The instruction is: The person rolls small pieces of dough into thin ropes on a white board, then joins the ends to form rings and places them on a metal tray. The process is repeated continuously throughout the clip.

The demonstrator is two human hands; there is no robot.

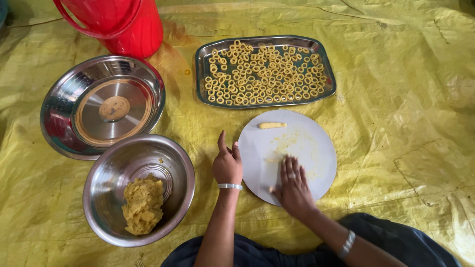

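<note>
My right hand (293, 184) lies flat, palm down, on a round white board (316, 143), fingers together and slightly blurred, pressing on the board's lower left part; what is under the palm is hidden. My left hand (227, 163) rests at the board's left edge, fingers loosely curled, thumb up, holding nothing I can see. A short roll of yellow dough (271, 125) lies near the board's far edge. A steel bowl (114, 163) at the left holds a lump of yellow dough (143, 204).
A rectangular steel tray (202, 74) beyond the board is filled with several small dough rings (264, 74). A wide steel basin (59, 128) with a lid inside sits far left, a red plastic bucket (128, 24) behind it. Everything rests on a yellow plastic sheet (405, 99).
</note>
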